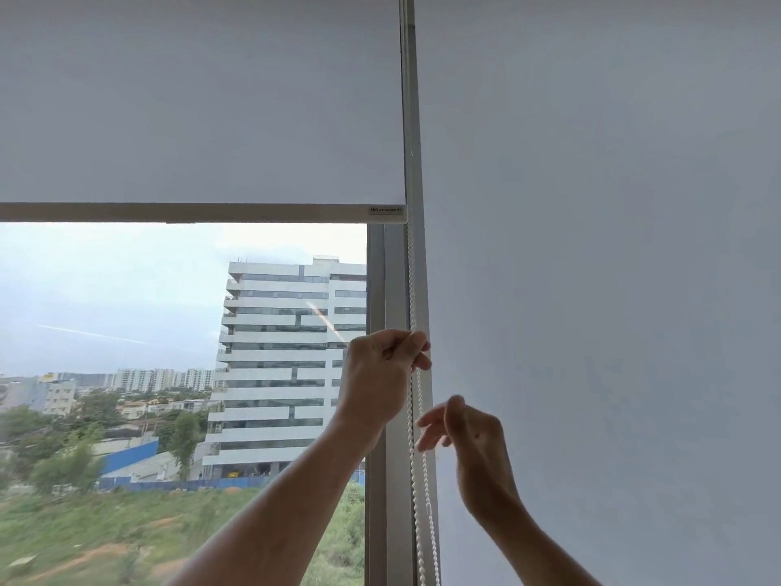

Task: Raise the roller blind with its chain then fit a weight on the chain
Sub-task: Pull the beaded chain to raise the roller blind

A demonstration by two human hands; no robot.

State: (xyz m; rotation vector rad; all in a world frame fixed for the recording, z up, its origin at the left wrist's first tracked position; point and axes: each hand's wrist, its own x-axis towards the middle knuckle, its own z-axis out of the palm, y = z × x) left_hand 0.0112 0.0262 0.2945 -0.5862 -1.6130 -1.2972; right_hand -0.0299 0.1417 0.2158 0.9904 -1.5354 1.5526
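A: Roller blind, upper left: matt, smooth pale cloth; bottom bar smooth, satin.
B: Chain, centre: small white beads, plastic-looking, slightly glossy. Window frame: smooth grey metal.

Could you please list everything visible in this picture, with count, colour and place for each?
Blind: one, white, half raised, upper left.
Bottom bar: one, pale, along the blind's lower edge.
Chain: one, white beads, hanging right of the blind.
Second blind: one, white, fully down, right.
Window frame: one, grey, centre.
Tower: one, white, outside.
Left hand: one, pinching the chain.
Right hand: one, open, beside the chain, lower.
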